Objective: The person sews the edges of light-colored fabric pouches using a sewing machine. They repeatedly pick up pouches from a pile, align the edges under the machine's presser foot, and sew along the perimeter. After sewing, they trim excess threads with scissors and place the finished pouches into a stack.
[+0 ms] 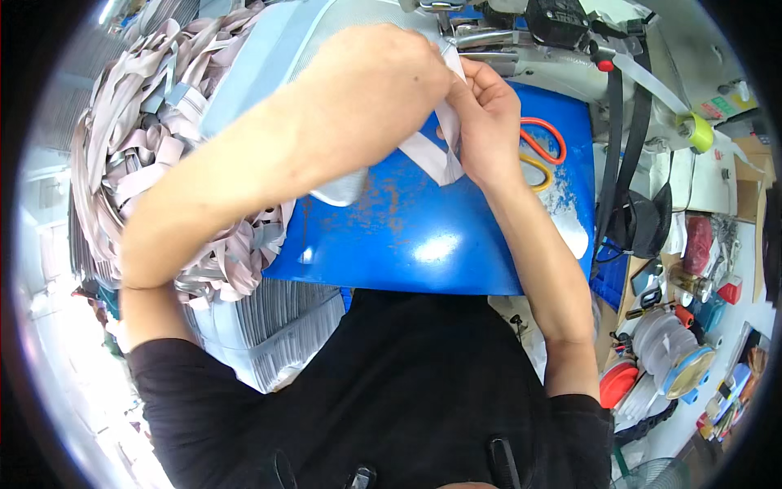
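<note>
My left hand (pixel 403 77) reaches up under the metal sewing-machine fittings (pixel 444 28), fingers curled and mostly hidden, so what it holds is unclear. Beneath my left forearm lies a light grey-blue mesh panel (pixel 269 57). My right hand (pixel 489 122) pinches a pale pinkish-grey fabric tape (pixel 432 163), which hangs in a bend over the blue work surface (pixel 375 244). Beside my right wrist are red-handled scissors (pixel 554 130) with a second, yellow loop below.
A tangled heap of pale tapes (pixel 138 122) lies at the left, above stacked grey panels (pixel 277 326). The white machine body (pixel 684 179), dark straps (pixel 619 147) and a tape roll (pixel 696 130) stand right; cluttered tools and plastic tubs (pixel 660 342) lie farther right.
</note>
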The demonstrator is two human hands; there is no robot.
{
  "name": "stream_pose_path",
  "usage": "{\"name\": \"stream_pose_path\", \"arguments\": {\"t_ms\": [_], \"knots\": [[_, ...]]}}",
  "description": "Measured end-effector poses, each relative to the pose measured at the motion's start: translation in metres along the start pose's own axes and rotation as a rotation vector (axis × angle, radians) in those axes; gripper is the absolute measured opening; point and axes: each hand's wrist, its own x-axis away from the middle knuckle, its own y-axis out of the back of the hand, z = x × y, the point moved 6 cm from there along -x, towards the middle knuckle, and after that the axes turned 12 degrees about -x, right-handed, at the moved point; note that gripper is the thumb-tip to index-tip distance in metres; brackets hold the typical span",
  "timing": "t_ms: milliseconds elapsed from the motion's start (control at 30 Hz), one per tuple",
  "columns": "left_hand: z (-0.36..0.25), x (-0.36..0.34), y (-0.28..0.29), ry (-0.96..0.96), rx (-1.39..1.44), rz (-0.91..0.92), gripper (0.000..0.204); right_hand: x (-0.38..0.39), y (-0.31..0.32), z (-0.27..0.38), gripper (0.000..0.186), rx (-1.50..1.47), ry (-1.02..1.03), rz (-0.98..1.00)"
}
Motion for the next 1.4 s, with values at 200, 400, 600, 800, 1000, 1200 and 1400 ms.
{"name": "stream_pose_path", "arguments": {"t_ms": [200,400,600,800,1000,1200,1400], "knots": [[-0.016,-0.016,-0.013,0.283,0.268,-0.198,0.035,0.017,-0.007,0.005,0.023,-0.023,0.104,-0.024],[-0.029,0.047,-0.039,0.421,0.874,-0.279,0.055,0.053,0.017,0.012,0.028,0.075,0.017,-0.030],[-0.069,0.096,-0.054,0.325,0.426,-0.284,0.080,0.130,0.026,0.018,0.044,0.314,-0.061,-0.045],[-0.023,0.114,-0.034,0.390,0.380,-0.462,0.060,0.141,0.025,0.019,0.047,0.328,-0.164,0.047],[-0.019,0.110,-0.032,0.422,0.428,-0.422,0.056,0.211,0.025,0.020,0.057,0.906,-0.153,0.260],[-0.020,0.107,-0.035,0.310,0.373,-0.304,0.071,0.135,0.025,0.023,0.088,0.238,-0.048,0.003],[-0.014,0.109,-0.026,0.197,0.263,-0.096,0.088,0.040,0.040,-0.010,0.051,0.010,-0.183,-0.040]]}}
